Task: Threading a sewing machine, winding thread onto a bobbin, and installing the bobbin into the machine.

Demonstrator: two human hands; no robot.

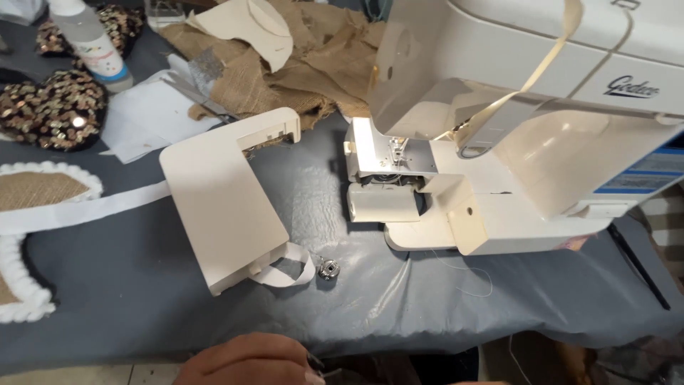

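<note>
A cream sewing machine [513, 142] stands on the grey plastic-covered table [142, 299], its free arm bare and the bobbin area under the needle plate [396, 158] lit and exposed. The machine's detached cream extension piece [221, 207] lies to its left. A small metal bobbin case [328, 269] rests beside a looped white ribbon [288, 267]. My left hand [249, 362] shows at the bottom edge, fingers curled with dark nails pointing right, below the bobbin case and apart from it. Whether it holds something is hidden. My right hand is out of view.
Burlap fabric [285, 64] and a cream cut-out shape are heaped at the back. Sequinned dark pieces [53, 107], a white bottle [89, 39] and white paper [153, 117] lie at the back left. A burlap piece with white fluffy trim [28, 192] sits at the left. Loose thread [463, 274] trails in front of the machine.
</note>
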